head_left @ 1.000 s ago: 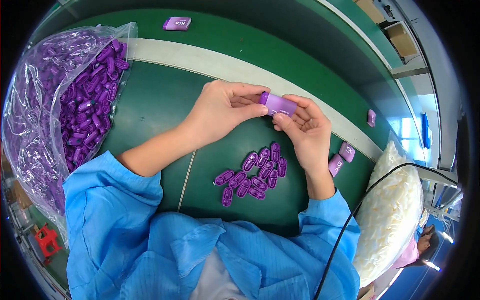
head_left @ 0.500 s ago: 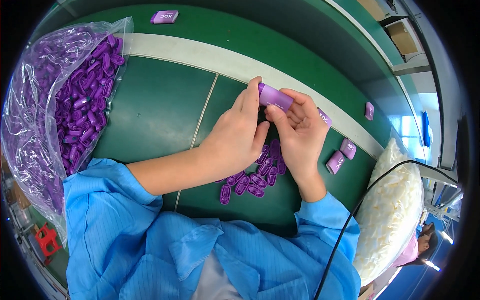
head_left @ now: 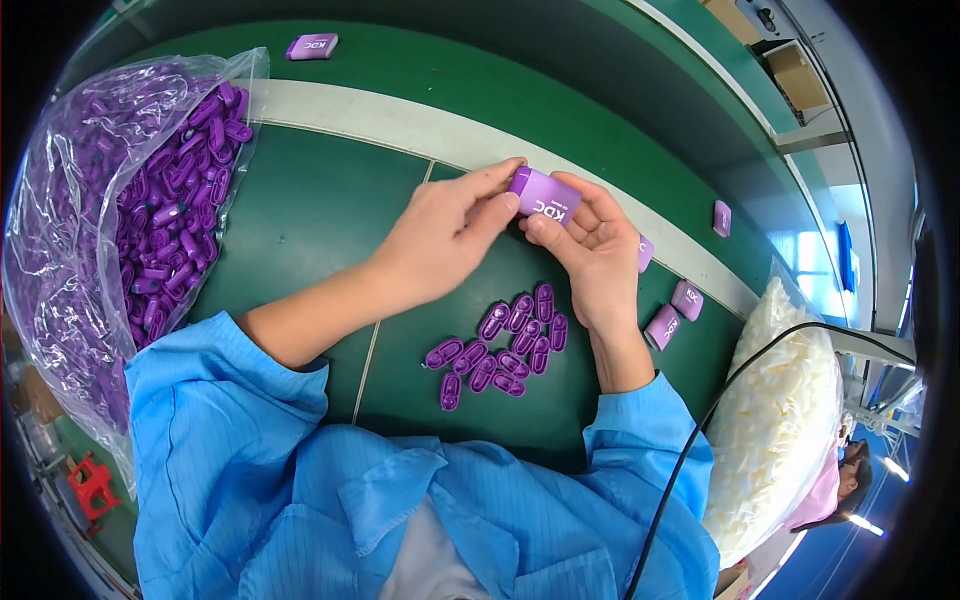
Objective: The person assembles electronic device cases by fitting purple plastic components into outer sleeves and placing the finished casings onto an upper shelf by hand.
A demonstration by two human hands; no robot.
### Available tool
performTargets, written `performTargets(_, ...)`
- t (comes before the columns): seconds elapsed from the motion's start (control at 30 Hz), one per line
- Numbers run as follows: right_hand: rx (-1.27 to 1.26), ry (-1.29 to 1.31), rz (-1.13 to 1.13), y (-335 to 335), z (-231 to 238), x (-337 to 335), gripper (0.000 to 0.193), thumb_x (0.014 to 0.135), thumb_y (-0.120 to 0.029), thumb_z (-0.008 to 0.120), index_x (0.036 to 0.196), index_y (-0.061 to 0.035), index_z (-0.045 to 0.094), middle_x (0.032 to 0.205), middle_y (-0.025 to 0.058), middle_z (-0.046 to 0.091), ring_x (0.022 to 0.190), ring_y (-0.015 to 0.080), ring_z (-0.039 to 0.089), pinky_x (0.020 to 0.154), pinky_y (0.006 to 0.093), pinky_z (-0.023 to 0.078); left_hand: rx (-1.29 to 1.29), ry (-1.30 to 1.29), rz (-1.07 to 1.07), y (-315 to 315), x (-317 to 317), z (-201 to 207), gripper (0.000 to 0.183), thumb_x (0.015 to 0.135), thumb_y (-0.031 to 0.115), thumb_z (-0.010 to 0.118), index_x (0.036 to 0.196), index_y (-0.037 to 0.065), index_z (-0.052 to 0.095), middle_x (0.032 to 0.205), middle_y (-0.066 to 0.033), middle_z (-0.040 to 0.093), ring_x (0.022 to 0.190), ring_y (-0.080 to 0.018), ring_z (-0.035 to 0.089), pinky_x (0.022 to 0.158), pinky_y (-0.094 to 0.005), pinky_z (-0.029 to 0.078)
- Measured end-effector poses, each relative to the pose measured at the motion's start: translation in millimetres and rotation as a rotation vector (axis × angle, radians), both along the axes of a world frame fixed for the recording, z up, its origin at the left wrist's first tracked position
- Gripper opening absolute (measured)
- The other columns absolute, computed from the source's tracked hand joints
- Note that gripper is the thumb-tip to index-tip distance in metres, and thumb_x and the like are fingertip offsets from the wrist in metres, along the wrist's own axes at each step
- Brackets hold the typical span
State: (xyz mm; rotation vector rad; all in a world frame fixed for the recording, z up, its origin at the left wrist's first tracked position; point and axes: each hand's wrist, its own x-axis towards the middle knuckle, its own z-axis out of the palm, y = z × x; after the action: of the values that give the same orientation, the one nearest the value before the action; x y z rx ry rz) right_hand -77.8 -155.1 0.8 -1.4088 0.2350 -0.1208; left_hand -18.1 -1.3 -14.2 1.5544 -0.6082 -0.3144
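Between my hands is a small flat light-purple case (head_left: 550, 195) with white lettering and a darker purple cap at its left end. My left hand (head_left: 440, 230) pinches the capped end between thumb and fingers. My right hand (head_left: 600, 250) is closed on the body, thumb in front and fingers behind. Several loose oval purple caps (head_left: 495, 320), hollow side showing, lie on the green work surface below my hands. Past my right hand, another purple case (head_left: 645, 252) is partly hidden, and two more, including a nearer case (head_left: 661, 327), lie to the right.
An open clear bag (head_left: 170, 200) full of purple caps stands at the left. A bag of whitish pieces (head_left: 775, 430) sits at the right, with a black cable (head_left: 690, 440) crossing before it. Beyond a pale ledge (head_left: 350, 112), the green belt (head_left: 420, 70) carries purple cases.
The case has turned so its large lettering faces me. My left hand has moved up, bringing its thumb onto the capped end and uncovering more loose caps. Cases on the belt sit slightly further left.
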Motion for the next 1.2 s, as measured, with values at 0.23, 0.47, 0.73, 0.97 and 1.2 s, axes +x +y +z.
performTargets(0.23, -0.593, -0.121, 0.121, -14, 6, 0, 0.027, 0.079, -0.003, 0.067, 0.104, 0.0027, 0.059, 0.087, 0.0103, 0.066, 0.079, 0.0116, 0.062, 0.069, 0.0237, 0.051, 0.208, -0.077, -0.128, 10, 16, 15, 0.029, 0.084, 0.005, 0.062, 0.112, -0.002, 0.059, 0.099, -0.0111, 0.065, 0.087, -0.0144, 0.063, 0.078, -0.0261, 0.051)
performTargets(0.47, -0.296, 0.066, 0.274, -21, 17, -4, 0.022, 0.076, -0.011, 0.070, 0.093, 0.0020, 0.063, 0.079, 0.0108, 0.065, 0.066, 0.0130, 0.062, 0.061, 0.0241, 0.048, 0.108, 0.261, -0.232, 12, 15, 14, 0.025, 0.081, 0.003, 0.065, 0.105, -0.002, 0.063, 0.089, -0.0116, 0.067, 0.081, -0.0162, 0.065, 0.073, -0.0265, 0.053)
performTargets(0.73, -0.718, 0.165, 0.457, -20, 40, -7, 0.018, 0.077, -0.003, 0.069, 0.091, 0.0057, 0.061, 0.081, 0.0076, 0.064, 0.074, 0.0097, 0.060, 0.068, 0.0227, 0.050, 0.329, -0.090, -0.348, 17, 12, 30, 0.026, 0.080, 0.004, 0.066, 0.104, -0.006, 0.062, 0.091, -0.0128, 0.067, 0.081, -0.0136, 0.064, 0.073, -0.0267, 0.054)
performTargets(0.97, -0.816, 0.112, 0.409, -17, 41, -7, 0.018, 0.077, -0.002, 0.068, 0.092, 0.0055, 0.061, 0.080, 0.0081, 0.065, 0.074, 0.0103, 0.060, 0.068, 0.0220, 0.050, 0.202, 0.078, -0.337, 15, 14, 23, 0.023, 0.081, 0.006, 0.066, 0.101, -0.005, 0.064, 0.086, -0.0112, 0.067, 0.079, -0.0127, 0.064, 0.074, -0.0261, 0.053)
performTargets(1.2, -0.673, 0.115, 0.387, -22, 28, -6, 0.018, 0.079, -0.003, 0.067, 0.093, 0.0058, 0.060, 0.081, 0.0086, 0.065, 0.075, 0.0103, 0.060, 0.069, 0.0227, 0.050, 0.081, 0.156, -0.217, 12, 13, 10, 0.022, 0.081, 0.013, 0.067, 0.095, -0.003, 0.067, 0.079, -0.0124, 0.068, 0.071, -0.0137, 0.065, 0.065, -0.0238, 0.052)
